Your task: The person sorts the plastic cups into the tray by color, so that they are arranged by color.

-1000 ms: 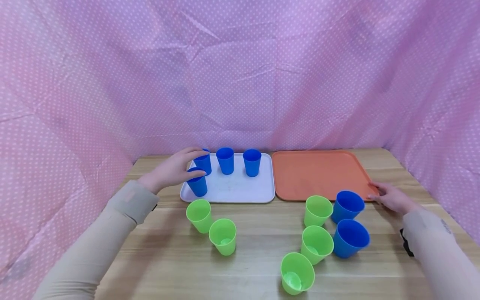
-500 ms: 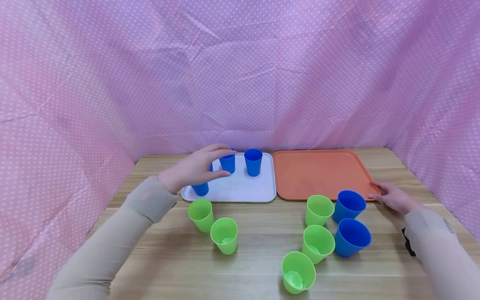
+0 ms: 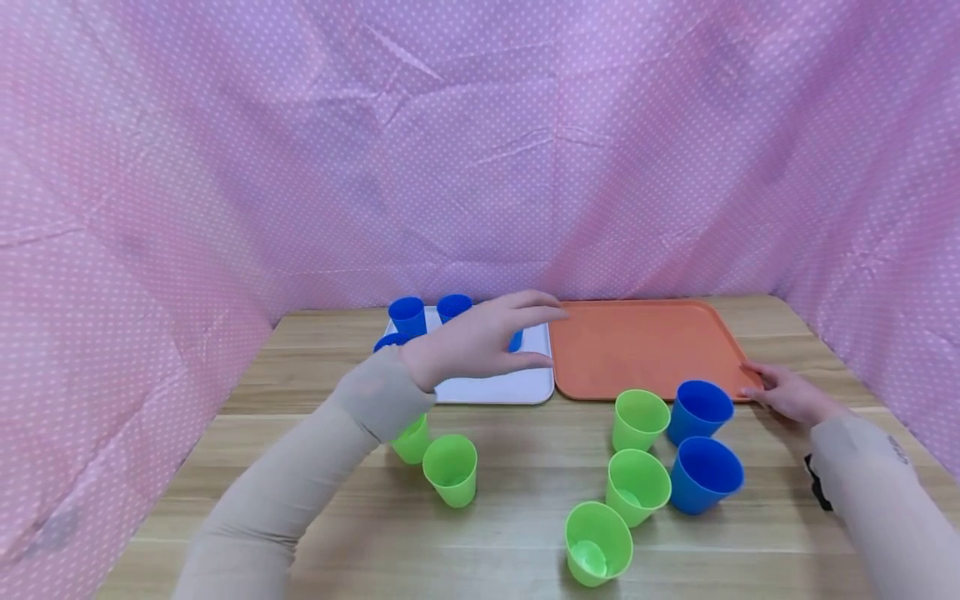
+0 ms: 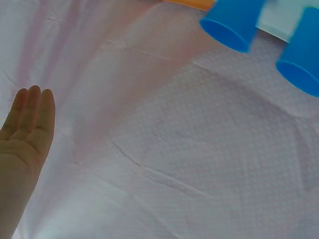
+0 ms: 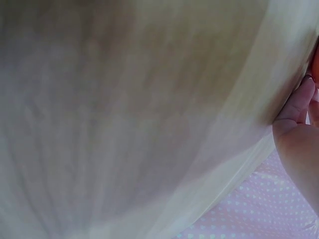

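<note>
My left hand [image 3: 487, 337] hovers over the white tray [image 3: 525, 392], fingers extended and thumb apart, with nothing held. In the left wrist view its straight fingers [image 4: 32, 112] stand away from a blue cup [image 4: 232, 25]. Blue cups stand on the white tray, one blue cup [image 3: 407, 315] at its back left; the hand and sleeve partly hide others. My right hand [image 3: 791, 393] touches the right edge of the orange tray [image 3: 637, 346] near its front corner, thumb and fingers spread along the rim.
Two green cups [image 3: 452, 471] stand left of centre, one partly behind the left sleeve. Several more cups stand front right, among them a green cup [image 3: 597, 543] and a blue cup [image 3: 707, 475]. A pink dotted cloth [image 3: 480, 150] surrounds the wooden table [image 3: 510, 492].
My left hand has swept rightward from the leftmost blue cups across the white tray to its right side, uncovering the back left cup. The right hand has stayed at the orange tray's edge.
</note>
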Demonstrator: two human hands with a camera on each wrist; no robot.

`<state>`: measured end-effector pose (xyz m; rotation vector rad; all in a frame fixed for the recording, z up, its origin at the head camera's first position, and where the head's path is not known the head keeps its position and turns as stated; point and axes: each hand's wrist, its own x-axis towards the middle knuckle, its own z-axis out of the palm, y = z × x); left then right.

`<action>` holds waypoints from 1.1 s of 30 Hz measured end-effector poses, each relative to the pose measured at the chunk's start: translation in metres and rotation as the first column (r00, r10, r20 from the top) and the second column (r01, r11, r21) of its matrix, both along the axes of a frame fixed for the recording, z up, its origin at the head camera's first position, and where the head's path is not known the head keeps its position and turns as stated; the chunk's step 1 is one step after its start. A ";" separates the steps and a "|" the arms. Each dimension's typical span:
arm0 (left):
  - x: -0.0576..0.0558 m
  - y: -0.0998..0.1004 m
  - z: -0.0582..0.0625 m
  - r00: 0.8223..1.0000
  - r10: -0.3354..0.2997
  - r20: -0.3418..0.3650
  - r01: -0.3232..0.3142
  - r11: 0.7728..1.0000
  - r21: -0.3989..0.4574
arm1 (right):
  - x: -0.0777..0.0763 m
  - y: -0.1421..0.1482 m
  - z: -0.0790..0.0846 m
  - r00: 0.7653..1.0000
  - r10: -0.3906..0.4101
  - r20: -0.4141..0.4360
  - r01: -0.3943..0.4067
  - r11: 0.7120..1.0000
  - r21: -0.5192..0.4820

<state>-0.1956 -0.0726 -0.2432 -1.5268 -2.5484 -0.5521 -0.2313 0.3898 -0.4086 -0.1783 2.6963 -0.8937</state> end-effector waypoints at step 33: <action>0.028 0.168 -0.036 0.977 -0.181 0.117 0.215 0.809 -0.546 | -0.002 0.000 0.002 1.000 -0.002 0.021 0.001 0.999 0.037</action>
